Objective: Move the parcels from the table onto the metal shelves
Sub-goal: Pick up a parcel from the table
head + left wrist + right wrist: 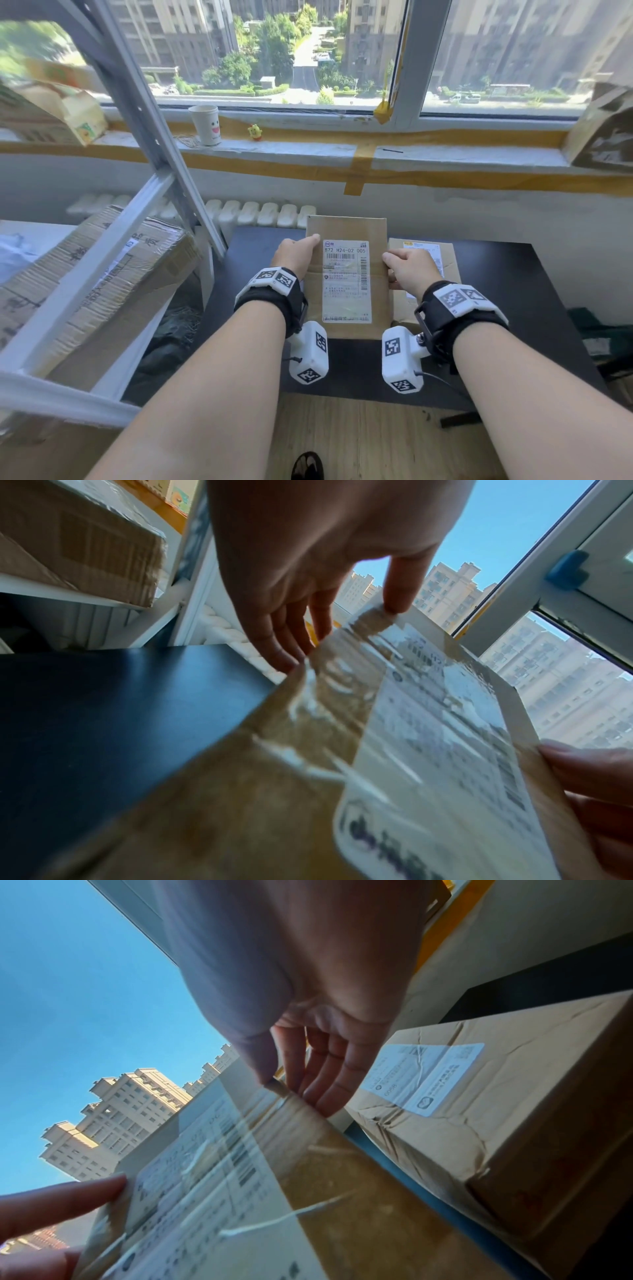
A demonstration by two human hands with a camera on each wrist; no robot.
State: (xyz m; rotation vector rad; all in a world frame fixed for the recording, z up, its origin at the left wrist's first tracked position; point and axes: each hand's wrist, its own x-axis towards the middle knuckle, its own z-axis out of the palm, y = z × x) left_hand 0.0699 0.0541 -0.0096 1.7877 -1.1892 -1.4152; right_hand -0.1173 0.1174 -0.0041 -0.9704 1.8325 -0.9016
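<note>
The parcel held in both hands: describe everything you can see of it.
The parcel is a flat brown cardboard box, longer than wide, with clear tape running along it and a large white shipping label with barcodes and "872 H24-02 005" on its top face. The left hand grips its left edge, thumb on top and fingers underneath; the right hand grips its right edge likewise. It appears raised above the black table, its right side overlapping a second box lying there.
</note>
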